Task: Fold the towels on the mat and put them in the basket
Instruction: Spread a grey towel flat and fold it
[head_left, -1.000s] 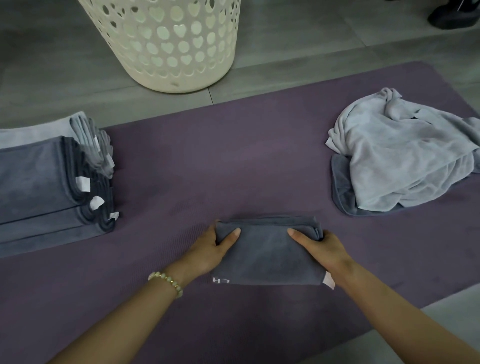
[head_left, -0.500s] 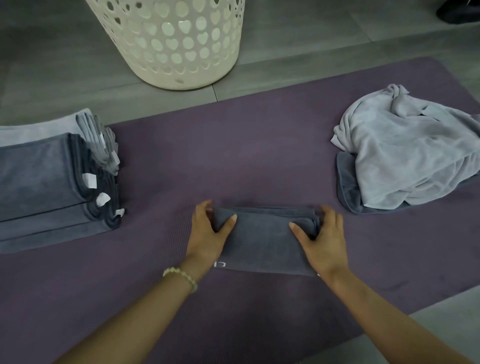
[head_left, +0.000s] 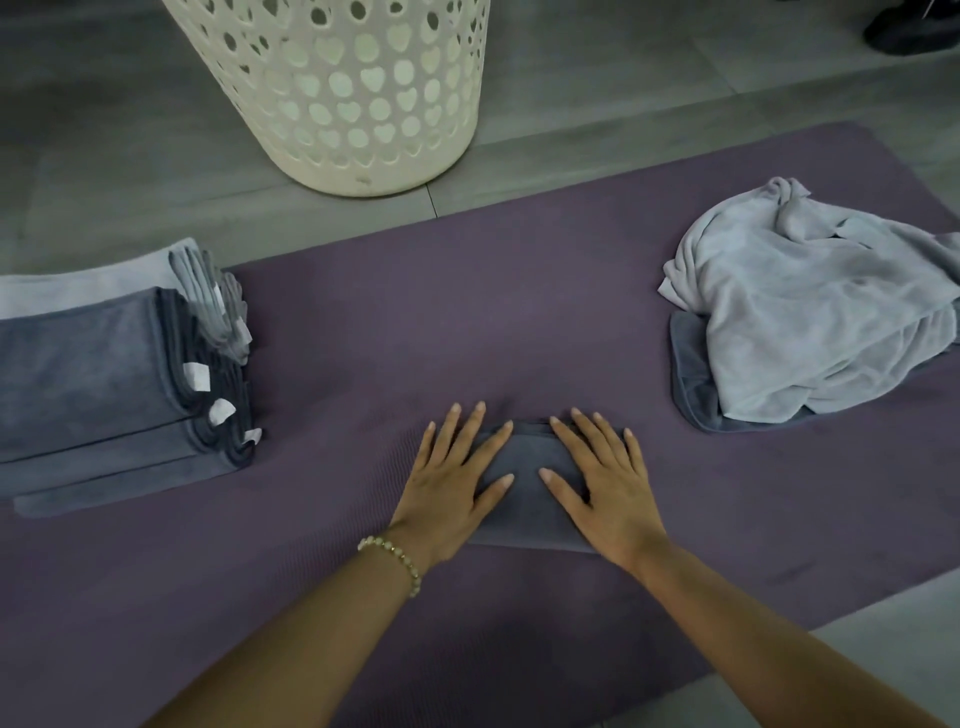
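A: Where is the towel being worked on?

B: Low in the centre of the frame, on the near half of the mat (head_left: 519, 322). The folded dark grey towel (head_left: 525, 452) lies flat there, with both hands on top of it.

A: How do the hands lie?

B: The left hand (head_left: 447, 493) and the right hand (head_left: 608, 493) are flat, palms down. Their fingers are straight and fanned, pointing up the frame. Neither pinches anything; they press the cloth down. The left covers the towel's left edge and the right its right edge, and the thumbs nearly meet over the middle.

A: Which way does its long axis run?

B: That cannot be told, because the hands hide both side edges. Only a strip shows between them, running bottom to top.

A: So what does the coming move turn on?

B: Probably on where the towel goes. The stack of folded towels (head_left: 88, 374) lies at the left of the frame, a little above the hands, so the left hand is nearer to it. The crumpled pile (head_left: 810, 322), light grey over dark grey, lies at the right, well apart from the towel.

A: And the basket?

B: The basket (head_left: 337, 104) stands farthest, at the top of the frame left of centre. It is off the mat, on the floor just beyond the far edge. From the hands it lies up the frame and slightly left. A hand would need to grip the towel before lifting it there.
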